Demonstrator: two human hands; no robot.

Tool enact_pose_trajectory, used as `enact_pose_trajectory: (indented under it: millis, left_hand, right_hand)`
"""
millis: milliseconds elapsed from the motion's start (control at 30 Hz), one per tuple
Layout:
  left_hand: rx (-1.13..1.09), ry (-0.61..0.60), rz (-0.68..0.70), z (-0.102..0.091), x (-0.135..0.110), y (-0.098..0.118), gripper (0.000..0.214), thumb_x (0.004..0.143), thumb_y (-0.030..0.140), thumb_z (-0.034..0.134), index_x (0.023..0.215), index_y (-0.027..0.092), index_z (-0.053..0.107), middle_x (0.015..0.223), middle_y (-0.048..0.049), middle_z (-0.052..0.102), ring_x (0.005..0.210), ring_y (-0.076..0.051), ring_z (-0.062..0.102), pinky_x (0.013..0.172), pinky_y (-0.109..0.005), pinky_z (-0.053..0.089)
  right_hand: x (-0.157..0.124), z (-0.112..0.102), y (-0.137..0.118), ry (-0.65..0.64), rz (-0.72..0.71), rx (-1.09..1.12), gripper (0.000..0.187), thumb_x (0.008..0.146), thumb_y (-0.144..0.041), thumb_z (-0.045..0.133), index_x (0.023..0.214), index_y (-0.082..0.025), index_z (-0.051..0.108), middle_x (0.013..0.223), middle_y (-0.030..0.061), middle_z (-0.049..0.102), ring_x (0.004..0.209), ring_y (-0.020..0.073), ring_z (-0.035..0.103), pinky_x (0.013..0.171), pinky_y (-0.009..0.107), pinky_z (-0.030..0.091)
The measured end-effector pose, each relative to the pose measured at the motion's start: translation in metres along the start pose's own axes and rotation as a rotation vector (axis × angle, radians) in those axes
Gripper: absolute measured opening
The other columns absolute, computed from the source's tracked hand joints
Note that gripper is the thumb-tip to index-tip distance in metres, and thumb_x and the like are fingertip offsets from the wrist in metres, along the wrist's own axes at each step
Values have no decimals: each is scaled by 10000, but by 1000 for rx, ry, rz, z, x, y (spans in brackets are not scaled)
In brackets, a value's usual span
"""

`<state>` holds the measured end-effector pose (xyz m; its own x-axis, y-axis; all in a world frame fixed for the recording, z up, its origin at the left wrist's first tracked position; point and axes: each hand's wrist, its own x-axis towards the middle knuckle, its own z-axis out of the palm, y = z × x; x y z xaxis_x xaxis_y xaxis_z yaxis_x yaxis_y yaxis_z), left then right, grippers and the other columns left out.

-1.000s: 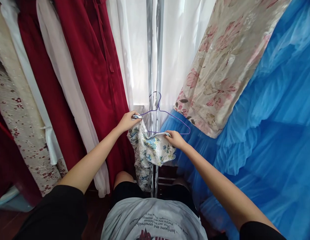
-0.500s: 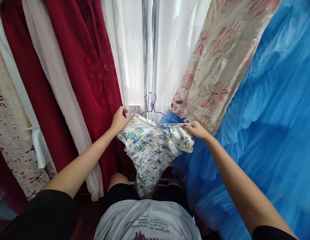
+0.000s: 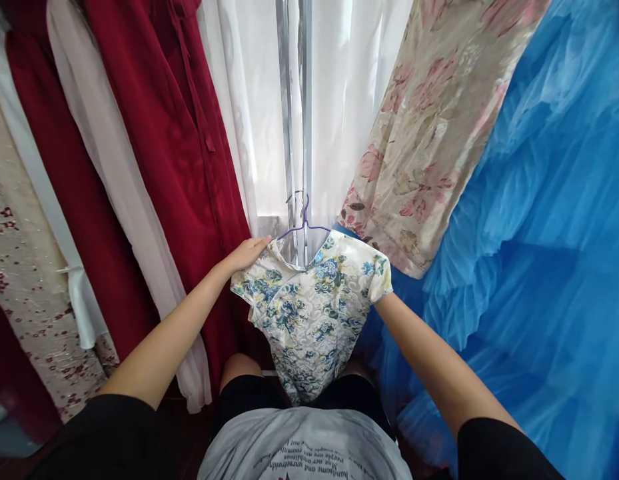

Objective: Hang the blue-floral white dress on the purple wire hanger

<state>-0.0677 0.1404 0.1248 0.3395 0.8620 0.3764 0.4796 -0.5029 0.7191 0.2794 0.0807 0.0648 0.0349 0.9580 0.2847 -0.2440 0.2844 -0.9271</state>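
Observation:
A small white dress with blue flowers (image 3: 309,307) hangs spread on a purple wire hanger (image 3: 303,223) in front of me. My left hand (image 3: 246,253) grips the dress's left shoulder, fingers closed on the cloth. My right hand is hidden behind the dress's right sleeve; only the forearm (image 3: 429,360) shows, reaching under that sleeve. The hanger's hook rises by a metal pole (image 3: 292,133).
Garments hang all round: a dark red dress (image 3: 174,133), a white sheer one (image 3: 114,173), a beige dress with pink flowers (image 3: 429,133) and a big blue tulle skirt (image 3: 539,253). White curtains (image 3: 349,100) hang behind the pole. My knees and grey shirt are below.
The bunched dress has been pulled over both ends of the hanger and now hangs flat. My right hand has slipped from the shoulder edge to behind the sleeve.

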Motion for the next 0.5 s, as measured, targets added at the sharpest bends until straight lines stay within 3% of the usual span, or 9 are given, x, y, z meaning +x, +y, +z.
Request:
enact_pose_trajectory:
  millis: [100, 233, 333, 400, 500]
  left_hand:
    - [-128, 64, -107, -18, -26, -31, 654, 745, 780, 601, 752, 141, 741, 730, -75, 728, 741, -261, 647, 692, -324, 499]
    - [-262, 309, -130, -15, -59, -56, 618, 643, 733, 730, 808, 138, 728, 731, -52, 714, 673, -209, 608, 603, -285, 462]
    - [-484, 559, -99, -6, -63, -44, 557, 668, 662, 763, 844, 137, 702, 707, -29, 681, 628, -171, 591, 589, -264, 455]
    - [-608, 667, -38, -6, -57, -23, 495, 719, 624, 749, 839, 150, 675, 701, -17, 649, 625, -155, 589, 602, -255, 465]
    - [-539, 669, 112, -14, -46, 15, 472, 824, 611, 651, 1010, 179, 677, 911, -63, 686, 847, -207, 659, 765, -308, 520]
  right_hand:
    - [-4, -19, -4, -29, 53, 23, 437, 964, -502, 366, 758, -222, 631, 707, 37, 735, 908, 192, 729, 788, 281, 551]
    - [-22, -43, -33, -143, 172, 27, 337, 832, -528, 659, 796, -194, 678, 721, 65, 758, 796, 248, 752, 722, 324, 591]
    - [-35, -43, -62, -236, 250, 5, 230, 702, -282, 798, 882, -166, 712, 745, 57, 771, 659, 216, 735, 638, 285, 587]
    - [-36, -35, -79, -152, 198, 43, 234, 660, -168, 760, 889, -147, 714, 723, 53, 763, 602, 198, 711, 585, 262, 573]
    - [-39, -22, -96, 48, 98, 190, 245, 621, -180, 643, 858, -144, 694, 661, 68, 730, 624, 244, 707, 603, 323, 597]
